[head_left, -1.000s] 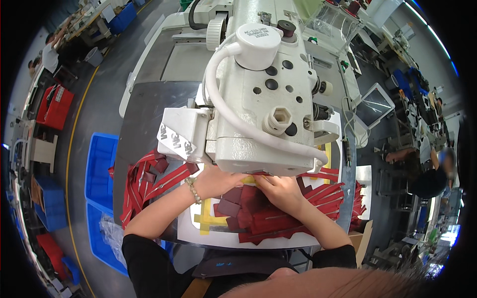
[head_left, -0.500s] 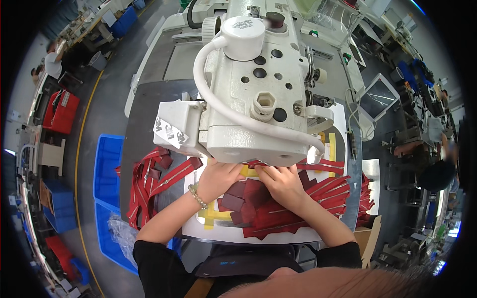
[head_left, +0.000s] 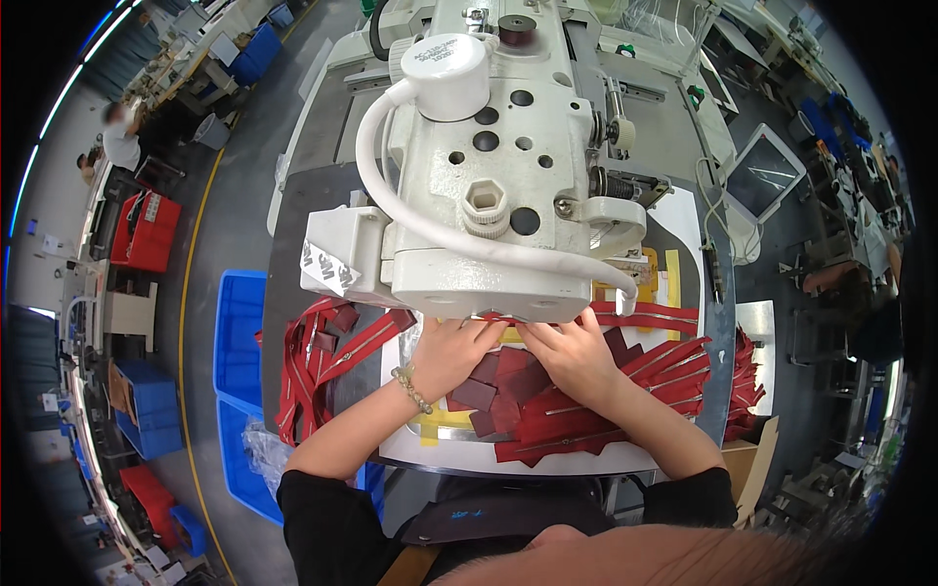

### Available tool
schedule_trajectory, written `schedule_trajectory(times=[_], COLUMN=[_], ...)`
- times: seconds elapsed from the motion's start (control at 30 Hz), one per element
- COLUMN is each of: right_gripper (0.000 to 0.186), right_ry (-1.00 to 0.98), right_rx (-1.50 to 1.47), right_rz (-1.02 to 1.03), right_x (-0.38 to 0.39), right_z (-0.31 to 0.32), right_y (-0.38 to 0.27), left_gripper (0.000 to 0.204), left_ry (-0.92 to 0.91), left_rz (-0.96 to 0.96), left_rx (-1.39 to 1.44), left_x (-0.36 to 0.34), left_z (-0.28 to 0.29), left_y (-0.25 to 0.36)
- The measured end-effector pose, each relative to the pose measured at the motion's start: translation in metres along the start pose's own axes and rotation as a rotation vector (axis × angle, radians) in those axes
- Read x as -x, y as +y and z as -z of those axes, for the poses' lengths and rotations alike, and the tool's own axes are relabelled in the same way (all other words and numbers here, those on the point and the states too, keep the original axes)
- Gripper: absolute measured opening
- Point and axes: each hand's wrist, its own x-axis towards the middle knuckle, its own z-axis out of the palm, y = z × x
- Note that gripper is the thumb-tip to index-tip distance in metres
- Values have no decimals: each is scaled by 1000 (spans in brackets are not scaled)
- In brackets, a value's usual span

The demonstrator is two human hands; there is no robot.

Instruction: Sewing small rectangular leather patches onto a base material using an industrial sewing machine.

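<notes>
A white sewing machine head [head_left: 489, 264] overhangs the work. My left hand [head_left: 447, 350] rests just under its front, fingers bent at a red piece [head_left: 500, 318] mostly hidden by the machine. My right hand [head_left: 576, 356] faces it, fingers bent toward the same piece, tips partly hidden. Beneath and right of my hands lie red zipper tapes [head_left: 640, 400] with dark red square tabs [head_left: 477, 391], over a white template [head_left: 576, 459] edged in yellow tape. A loose bundle of red zippers [head_left: 303, 381] lies left of my left hand.
Blue bins [head_left: 239, 342] stand left of the metal table [head_left: 293, 234]. A screen [head_left: 764, 176] and cardboard box [head_left: 757, 469] are at right. Red crates [head_left: 145, 231] line the aisle's far side, where a person [head_left: 121, 137] works. Another person [head_left: 874, 332] is at far right.
The view has shifted, moving the table rightward in the picture. Both hands stay under the machine head; my right hand's fingers have reached slightly farther forward beside the red piece.
</notes>
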Motion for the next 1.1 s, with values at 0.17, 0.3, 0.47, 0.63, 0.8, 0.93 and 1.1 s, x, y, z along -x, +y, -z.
schedule_trajectory(times=[0.17,0.3,0.47,0.63,0.8,0.93,1.1], right_gripper=[15,13,11,13,22,27,28], right_ry=[2,8,-17,-24,-19,-29,28], right_rx=[-64,-68,-65,-67,-41,-44,-62], right_rz=[20,3,-22,-14,0,-38,-77], right_x=[-5,-5,-4,-6,-1,2,2], right_z=[-2,-3,0,0,-2,-4,-6], right_y=[3,3,0,0,0,-3,-5], left_gripper=[34,32,32,31,31,31,33], left_ry=[49,52,28,47,84,127,74], left_rz=[-30,-30,-35,-16,19,7,42], left_rx=[9,103,78,-12,-21,-60,-28], left_x=[-2,0,-3,1,0,-3,1], left_z=[1,-3,0,0,2,2,-1], left_y=[-6,-8,-5,-2,2,2,2])
